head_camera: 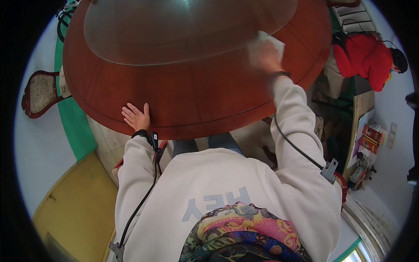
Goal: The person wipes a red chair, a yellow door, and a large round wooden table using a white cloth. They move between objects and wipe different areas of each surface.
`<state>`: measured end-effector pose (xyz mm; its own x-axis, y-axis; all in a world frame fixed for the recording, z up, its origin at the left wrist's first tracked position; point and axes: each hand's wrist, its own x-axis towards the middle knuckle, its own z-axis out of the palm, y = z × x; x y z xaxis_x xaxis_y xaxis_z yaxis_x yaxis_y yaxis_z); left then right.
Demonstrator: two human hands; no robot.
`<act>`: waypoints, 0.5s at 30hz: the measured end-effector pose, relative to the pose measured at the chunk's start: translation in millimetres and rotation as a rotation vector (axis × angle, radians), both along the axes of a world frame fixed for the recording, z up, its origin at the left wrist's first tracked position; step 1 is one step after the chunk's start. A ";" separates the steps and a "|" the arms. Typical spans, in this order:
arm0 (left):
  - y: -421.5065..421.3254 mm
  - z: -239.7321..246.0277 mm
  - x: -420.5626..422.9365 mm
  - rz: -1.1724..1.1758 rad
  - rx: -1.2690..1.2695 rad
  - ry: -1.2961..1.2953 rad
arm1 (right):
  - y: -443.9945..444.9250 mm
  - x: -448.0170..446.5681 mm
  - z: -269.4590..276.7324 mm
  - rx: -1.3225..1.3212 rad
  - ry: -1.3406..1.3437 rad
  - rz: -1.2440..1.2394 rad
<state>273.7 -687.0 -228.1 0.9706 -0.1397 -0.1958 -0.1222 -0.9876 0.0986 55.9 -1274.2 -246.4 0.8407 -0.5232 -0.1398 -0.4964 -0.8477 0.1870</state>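
Observation:
My right hand (269, 57), blurred by motion, presses a white cloth or paper wipe (277, 44) to the wooden tabletop. The wipe lies beside the rim of a round glass turntable (186, 39) in the middle of the table. Over the near left edge of the round reddish-brown table (183, 95) is my left hand (136, 117), palm turned up and fingers apart, with nothing in it. Whether its back touches the wood cannot be told.
An upholstered wooden chair (42, 93) stands at the left. Beyond the table's right side a person in red (363, 59) bends over. Red boxes (371, 139) and other items are on a side table (352, 140) at right. Cables (142, 199) run along both my sleeves.

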 end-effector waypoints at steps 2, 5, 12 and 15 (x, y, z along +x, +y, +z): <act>0.6 -1.2 -0.3 -0.009 -0.010 -0.011 | -29.6 -47.6 3.1 0.101 -0.181 -0.192; 1.0 -3.2 -0.1 -0.017 -0.007 -0.026 | -58.9 -101.5 6.9 0.105 -0.134 -0.483; 3.1 -6.3 -2.1 -0.031 -0.002 -0.065 | -89.0 -117.5 11.2 0.200 -0.210 -0.855; 4.4 -6.7 -3.9 -0.043 -0.012 -0.070 | -93.3 -83.5 10.6 0.179 -0.139 -0.637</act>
